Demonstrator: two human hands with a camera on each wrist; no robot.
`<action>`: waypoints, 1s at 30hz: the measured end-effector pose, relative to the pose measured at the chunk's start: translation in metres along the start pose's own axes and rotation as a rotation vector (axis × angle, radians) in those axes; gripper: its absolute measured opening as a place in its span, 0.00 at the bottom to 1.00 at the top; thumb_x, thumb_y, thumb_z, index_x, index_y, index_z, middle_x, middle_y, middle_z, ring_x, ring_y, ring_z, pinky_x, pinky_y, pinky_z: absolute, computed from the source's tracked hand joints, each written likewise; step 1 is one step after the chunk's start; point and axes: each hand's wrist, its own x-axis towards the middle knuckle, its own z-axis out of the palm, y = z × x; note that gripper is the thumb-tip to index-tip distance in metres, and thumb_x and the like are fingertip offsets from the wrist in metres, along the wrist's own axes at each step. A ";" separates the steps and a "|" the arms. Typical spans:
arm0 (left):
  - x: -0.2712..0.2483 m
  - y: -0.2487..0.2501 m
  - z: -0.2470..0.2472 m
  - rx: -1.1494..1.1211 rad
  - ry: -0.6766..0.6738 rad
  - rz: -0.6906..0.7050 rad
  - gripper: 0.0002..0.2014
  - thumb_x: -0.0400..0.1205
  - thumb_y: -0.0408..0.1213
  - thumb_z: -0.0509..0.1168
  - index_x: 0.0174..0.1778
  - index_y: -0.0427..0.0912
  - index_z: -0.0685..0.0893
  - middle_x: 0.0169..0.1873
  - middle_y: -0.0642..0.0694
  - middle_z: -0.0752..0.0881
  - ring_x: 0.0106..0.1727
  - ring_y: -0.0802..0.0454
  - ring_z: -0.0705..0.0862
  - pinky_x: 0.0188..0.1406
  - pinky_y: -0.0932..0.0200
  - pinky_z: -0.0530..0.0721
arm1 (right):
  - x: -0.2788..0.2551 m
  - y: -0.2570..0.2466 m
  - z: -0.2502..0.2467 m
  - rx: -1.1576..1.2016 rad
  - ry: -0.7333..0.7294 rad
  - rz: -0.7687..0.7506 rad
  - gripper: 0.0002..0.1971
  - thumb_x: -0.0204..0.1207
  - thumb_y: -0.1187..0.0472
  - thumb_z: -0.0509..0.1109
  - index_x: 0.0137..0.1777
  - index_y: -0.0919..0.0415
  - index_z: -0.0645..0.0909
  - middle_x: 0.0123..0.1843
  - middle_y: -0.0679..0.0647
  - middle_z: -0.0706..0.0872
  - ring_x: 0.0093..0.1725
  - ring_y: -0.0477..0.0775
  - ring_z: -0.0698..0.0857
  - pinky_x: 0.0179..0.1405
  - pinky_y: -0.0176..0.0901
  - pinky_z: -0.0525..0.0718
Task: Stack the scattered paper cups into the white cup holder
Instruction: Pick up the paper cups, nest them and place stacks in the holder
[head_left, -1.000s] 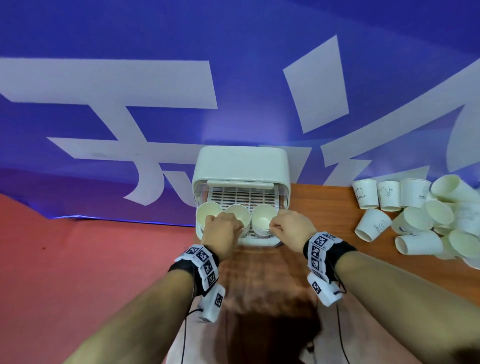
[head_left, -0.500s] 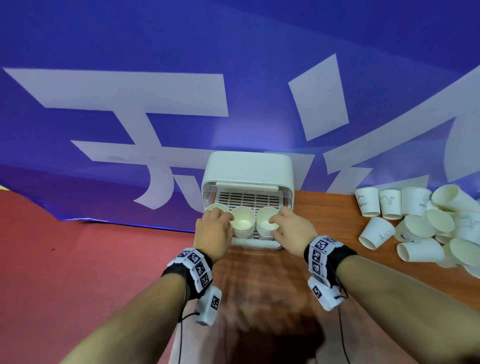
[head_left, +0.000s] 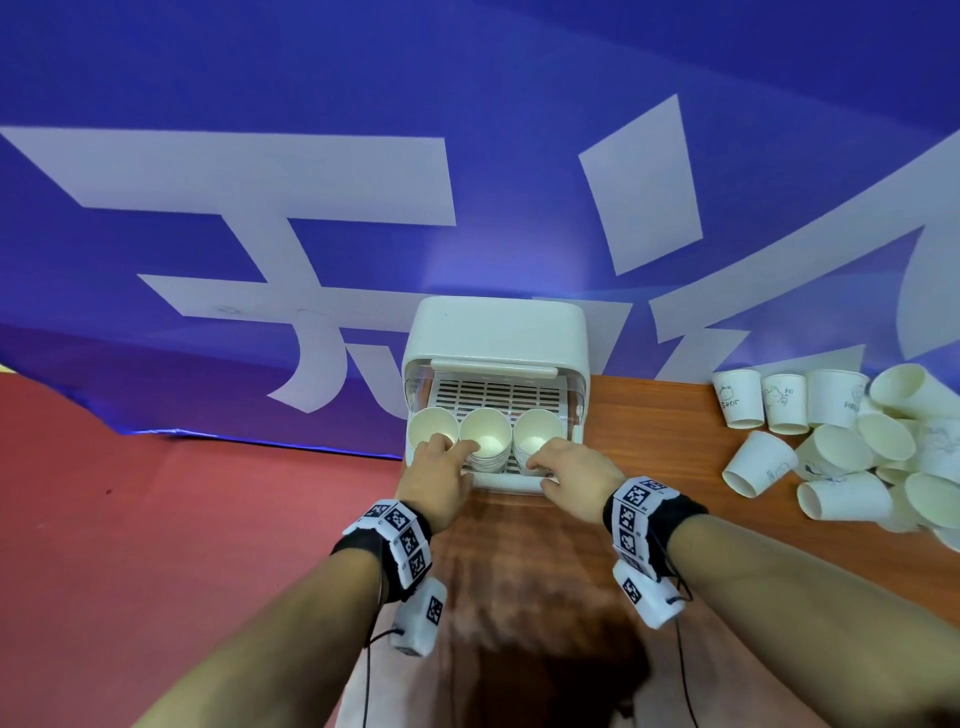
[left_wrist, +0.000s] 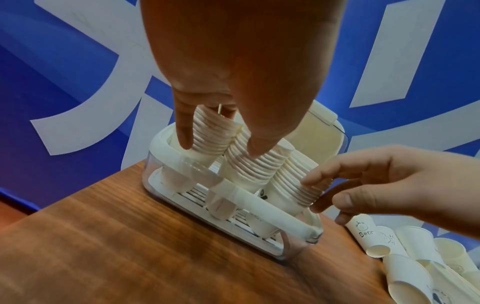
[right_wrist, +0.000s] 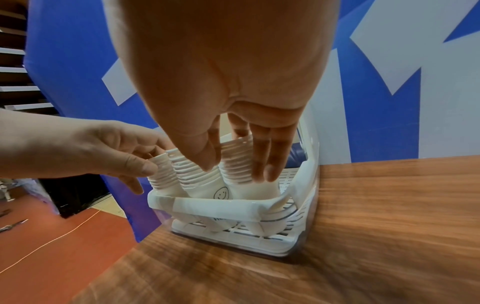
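The white cup holder (head_left: 493, 338) stands on the wooden table (head_left: 649, 441) with its lid up and three leaning stacks of paper cups inside. My left hand (head_left: 452, 449) grips the left stack (left_wrist: 210, 131) between a finger and the thumb, and the thumb lies against the middle stack (left_wrist: 254, 170). My right hand (head_left: 535, 467) holds the right stack (right_wrist: 236, 160), thumb on its left side and fingers on its right. Loose scattered cups (head_left: 831, 457) lie in a heap to the right.
A blue banner (head_left: 311, 260) with white shapes hangs right behind the holder. The table's left edge runs beside the holder, with red floor (head_left: 156, 519) below. Some loose cups (head_left: 784, 402) stand upright near the banner.
Both hands have stayed at the stacks in the holder. My left hand has drawn back a little, so the left stack's mouth shows again.
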 end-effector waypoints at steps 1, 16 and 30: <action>0.002 0.001 0.001 -0.002 -0.008 -0.007 0.22 0.83 0.41 0.61 0.74 0.54 0.72 0.60 0.44 0.74 0.62 0.44 0.72 0.59 0.43 0.80 | 0.001 0.001 0.001 0.002 -0.015 -0.003 0.20 0.81 0.58 0.60 0.72 0.48 0.76 0.69 0.48 0.76 0.64 0.53 0.79 0.59 0.50 0.81; 0.032 0.011 0.001 0.057 -0.033 -0.036 0.12 0.86 0.43 0.59 0.60 0.43 0.80 0.52 0.38 0.77 0.53 0.36 0.79 0.51 0.45 0.81 | 0.020 0.001 0.006 0.077 0.036 -0.033 0.24 0.80 0.61 0.60 0.77 0.50 0.70 0.69 0.51 0.75 0.65 0.55 0.78 0.61 0.51 0.80; 0.083 0.019 -0.009 0.149 0.070 0.007 0.12 0.86 0.45 0.58 0.59 0.45 0.81 0.53 0.40 0.81 0.58 0.39 0.75 0.49 0.47 0.73 | 0.059 0.013 -0.007 0.147 0.181 0.076 0.29 0.78 0.62 0.63 0.80 0.52 0.65 0.74 0.56 0.71 0.69 0.59 0.76 0.65 0.47 0.77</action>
